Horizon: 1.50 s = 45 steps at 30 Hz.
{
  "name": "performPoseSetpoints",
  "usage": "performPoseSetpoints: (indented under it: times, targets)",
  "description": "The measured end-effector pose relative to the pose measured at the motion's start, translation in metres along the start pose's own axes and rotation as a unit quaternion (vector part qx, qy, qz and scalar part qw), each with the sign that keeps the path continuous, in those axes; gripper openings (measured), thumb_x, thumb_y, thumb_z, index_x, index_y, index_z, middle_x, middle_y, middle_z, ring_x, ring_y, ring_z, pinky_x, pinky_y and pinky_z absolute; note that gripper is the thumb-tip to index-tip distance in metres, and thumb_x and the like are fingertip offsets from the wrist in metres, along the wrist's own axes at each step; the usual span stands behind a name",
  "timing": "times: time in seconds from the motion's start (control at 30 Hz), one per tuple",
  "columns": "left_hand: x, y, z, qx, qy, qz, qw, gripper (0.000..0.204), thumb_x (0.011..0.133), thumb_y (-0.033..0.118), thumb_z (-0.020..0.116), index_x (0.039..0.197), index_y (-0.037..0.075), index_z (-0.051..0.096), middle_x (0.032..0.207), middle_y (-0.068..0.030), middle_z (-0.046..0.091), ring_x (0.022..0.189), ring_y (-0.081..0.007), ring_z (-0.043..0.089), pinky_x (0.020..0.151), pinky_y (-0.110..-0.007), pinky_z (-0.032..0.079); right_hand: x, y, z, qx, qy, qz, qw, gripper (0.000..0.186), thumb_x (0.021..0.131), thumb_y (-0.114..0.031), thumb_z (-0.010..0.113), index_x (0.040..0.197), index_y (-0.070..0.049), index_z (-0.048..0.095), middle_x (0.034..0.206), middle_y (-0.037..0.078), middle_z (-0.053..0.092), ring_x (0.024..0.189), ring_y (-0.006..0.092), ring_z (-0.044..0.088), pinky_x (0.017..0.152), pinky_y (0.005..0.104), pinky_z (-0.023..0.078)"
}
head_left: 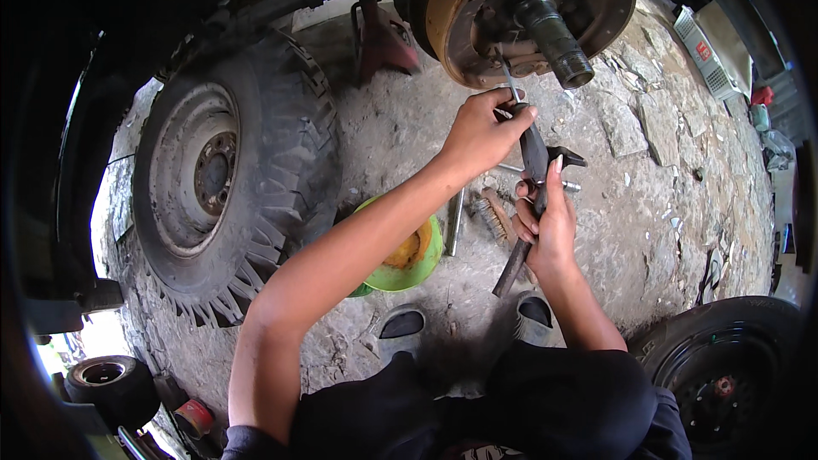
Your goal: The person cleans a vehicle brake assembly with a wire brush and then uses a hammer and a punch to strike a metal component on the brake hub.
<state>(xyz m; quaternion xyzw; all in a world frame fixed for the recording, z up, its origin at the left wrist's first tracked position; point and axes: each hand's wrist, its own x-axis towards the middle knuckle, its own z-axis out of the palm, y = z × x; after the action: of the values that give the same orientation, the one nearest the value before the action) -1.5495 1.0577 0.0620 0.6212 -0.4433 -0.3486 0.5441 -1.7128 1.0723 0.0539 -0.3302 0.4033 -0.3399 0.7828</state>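
My left hand (490, 132) is closed round a dark-handled tool (535, 153) with a thin metal shank, whose tip reaches into the lower part of a rusty brake assembly (464, 13) with a protruding threaded spindle (558, 47). Just below, my right hand (550, 230) grips a hammer (511, 277), its black head (567, 156) beside the tool's handle. On the ground behind my hands lie a wire brush (494, 213), metal bars (454, 230) and a green bowl (423, 260) with a yellowish-brown substance in it.
A large tyre (290, 162) stands at the left, near a red jack stand (388, 47). Another wheel (677, 336) lies at lower right, a small one (106, 383) at lower left. A white plastic crate (699, 51) sits at upper right. My shoes (400, 332) are below.
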Motion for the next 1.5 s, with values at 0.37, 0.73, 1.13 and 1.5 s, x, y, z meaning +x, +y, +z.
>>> performPoseSetpoints:
  times: [0.37, 0.73, 1.13, 1.5]
  targets:
    - [0.006, -0.003, 0.0, 0.024, 0.027, 0.026, 0.999, 0.039, 0.085, 0.032, 0.071, 0.106, -0.001, 0.068, 0.081, -0.0053, 0.067, 0.07, -0.0109, 0.059, 0.067, -0.027, 0.048, 0.003, 0.011, 0.007, 0.035, -0.012, 0.003, 0.999, 0.056, 0.101, -0.052, 0.041, 0.104, 0.002, 0.054, 0.076, 0.002, 0.056, 0.039, 0.0054, 0.03, 0.036, 0.0228, 0.024]
    - [0.011, -0.003, -0.001, 0.031, -0.021, -0.005, 0.999, 0.037, 0.089, 0.029, 0.068, 0.11, -0.001, 0.067, 0.086, -0.0048, 0.068, 0.075, -0.0097, 0.06, 0.064, -0.025, 0.048, 0.011, 0.012, 0.001, 0.02, 0.011, -0.019, 1.0, 0.047, 0.099, -0.049, 0.049, 0.1, -0.003, 0.055, 0.079, 0.001, 0.057, 0.041, 0.0039, 0.03, 0.037, 0.0211, 0.023]
    - [0.011, -0.006, 0.03, -0.05, -0.095, -0.024, 0.994, 0.033, 0.098, 0.022, 0.057, 0.125, 0.002, 0.058, 0.096, -0.0006, 0.065, 0.08, -0.0056, 0.057, 0.067, -0.022, 0.045, 0.01, -0.02, -0.042, -0.013, 0.026, -0.018, 0.999, 0.037, 0.093, -0.037, 0.066, 0.094, -0.002, 0.055, 0.06, 0.0, 0.051, 0.039, 0.0042, 0.034, 0.036, 0.0225, 0.027]
    - [0.015, 0.011, 0.037, -0.04, -0.1, -0.076, 0.991, 0.037, 0.1, 0.024, 0.055, 0.13, 0.002, 0.053, 0.096, -0.0016, 0.062, 0.079, -0.0063, 0.057, 0.065, -0.023, 0.045, 0.025, -0.029, -0.052, 0.003, 0.021, -0.069, 0.997, 0.032, 0.089, -0.024, 0.073, 0.099, -0.003, 0.051, 0.07, -0.002, 0.053, 0.044, 0.0023, 0.04, 0.038, 0.0209, 0.035]
